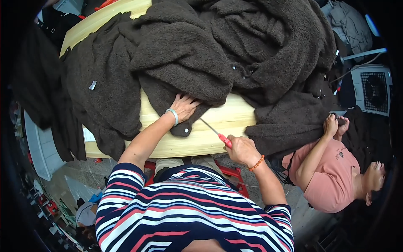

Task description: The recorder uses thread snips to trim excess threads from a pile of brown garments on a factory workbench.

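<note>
Pale wood tbl [235, 119] mostly covered w/ heaped dk brn fuzzy garments [180, 54].

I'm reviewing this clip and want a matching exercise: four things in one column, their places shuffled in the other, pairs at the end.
Things:
1. red-handled tool
2. orange bead bracelet
3. pale bracelet
4. dark brown cloth

Places:
A. around the left wrist
B. heaped on the wooden table
C. in the right grip
D. around the right wrist

Pairs: 1-C, 2-D, 3-A, 4-B
</note>
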The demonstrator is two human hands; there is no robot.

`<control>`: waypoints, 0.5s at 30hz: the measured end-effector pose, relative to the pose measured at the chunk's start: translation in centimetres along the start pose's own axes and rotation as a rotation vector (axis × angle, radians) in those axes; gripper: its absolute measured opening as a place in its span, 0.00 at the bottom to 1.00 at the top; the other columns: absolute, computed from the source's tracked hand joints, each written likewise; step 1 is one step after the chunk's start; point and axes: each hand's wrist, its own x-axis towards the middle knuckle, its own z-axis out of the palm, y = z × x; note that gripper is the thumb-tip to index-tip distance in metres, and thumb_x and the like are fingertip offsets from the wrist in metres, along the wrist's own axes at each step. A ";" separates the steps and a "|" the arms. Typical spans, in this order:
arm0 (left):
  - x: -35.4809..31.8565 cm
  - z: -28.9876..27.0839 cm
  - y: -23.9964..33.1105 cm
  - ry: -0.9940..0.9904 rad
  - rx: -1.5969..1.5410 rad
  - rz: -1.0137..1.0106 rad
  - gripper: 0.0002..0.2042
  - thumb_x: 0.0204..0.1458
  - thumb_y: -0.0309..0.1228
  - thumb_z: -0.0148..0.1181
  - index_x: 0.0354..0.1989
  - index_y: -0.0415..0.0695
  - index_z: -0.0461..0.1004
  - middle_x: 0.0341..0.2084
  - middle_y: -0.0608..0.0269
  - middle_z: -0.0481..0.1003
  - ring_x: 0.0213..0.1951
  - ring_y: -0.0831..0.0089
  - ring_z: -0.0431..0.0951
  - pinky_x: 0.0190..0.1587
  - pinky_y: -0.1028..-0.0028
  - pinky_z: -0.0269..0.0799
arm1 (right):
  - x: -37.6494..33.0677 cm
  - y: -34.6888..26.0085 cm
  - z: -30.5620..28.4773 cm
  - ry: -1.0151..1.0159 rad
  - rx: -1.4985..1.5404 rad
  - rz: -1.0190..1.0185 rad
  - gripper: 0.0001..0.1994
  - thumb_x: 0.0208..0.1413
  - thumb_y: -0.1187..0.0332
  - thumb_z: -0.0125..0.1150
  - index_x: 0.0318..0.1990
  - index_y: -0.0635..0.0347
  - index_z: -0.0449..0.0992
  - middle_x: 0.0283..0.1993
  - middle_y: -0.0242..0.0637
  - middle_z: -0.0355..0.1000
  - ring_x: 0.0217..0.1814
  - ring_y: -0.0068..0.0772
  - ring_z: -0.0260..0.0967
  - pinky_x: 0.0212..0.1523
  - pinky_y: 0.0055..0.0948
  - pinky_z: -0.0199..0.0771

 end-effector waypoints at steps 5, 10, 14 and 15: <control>-0.9 -1.1 1.8 0.070 0.123 0.039 0.11 0.49 0.33 0.56 0.41 0.48 0.74 0.37 0.60 0.70 0.45 0.64 0.69 0.52 0.56 0.58 | 0.8 0.0 -0.1 0.203 0.190 0.103 0.15 0.54 0.59 0.61 0.41 0.61 0.69 0.29 0.54 0.75 0.35 0.54 0.75 0.36 0.47 0.74; 0.7 -7.6 3.8 0.029 0.313 0.078 0.02 0.46 0.28 0.55 0.28 0.46 0.71 0.25 0.63 0.70 0.39 0.66 0.70 0.54 0.56 0.56 | 1.2 -0.9 0.3 0.497 0.455 -0.010 0.20 0.47 0.61 0.72 0.42 0.59 0.70 0.33 0.40 0.76 0.33 0.43 0.76 0.35 0.37 0.75; 3.0 -18.2 6.3 0.108 -0.082 0.011 0.01 0.46 0.26 0.58 0.27 0.44 0.73 0.20 0.63 0.73 0.28 0.67 0.73 0.43 0.64 0.67 | 1.7 -1.1 -0.1 0.661 0.519 -0.057 0.25 0.43 0.62 0.75 0.46 0.61 0.70 0.40 0.38 0.76 0.31 0.34 0.76 0.35 0.32 0.77; 3.3 -20.5 6.8 0.021 -0.381 -0.147 0.02 0.48 0.26 0.59 0.27 0.43 0.74 0.20 0.63 0.74 0.25 0.69 0.74 0.37 0.68 0.70 | 1.8 -1.3 -0.6 0.677 0.522 -0.067 0.25 0.43 0.62 0.75 0.46 0.61 0.70 0.40 0.38 0.76 0.31 0.34 0.76 0.35 0.32 0.77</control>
